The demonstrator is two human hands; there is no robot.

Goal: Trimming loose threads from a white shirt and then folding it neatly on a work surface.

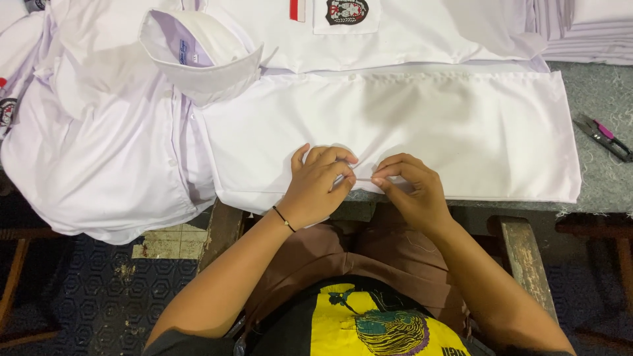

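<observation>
White shirt (395, 125) lies flat on the grey tabletop (593, 178), its near edge pinched by the left hand (316, 188) and right hand (412, 188); a loose thread seems stretched between them, best kept taut, thread snips (603, 135) lying well apart.

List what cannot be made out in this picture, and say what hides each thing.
Head view:
- What the left hand and right hand pinch on the white shirt: too small, covered by fingers.
- Chest badge: cut off by the top edge.
- Thread snips: blades too small to judge.
</observation>
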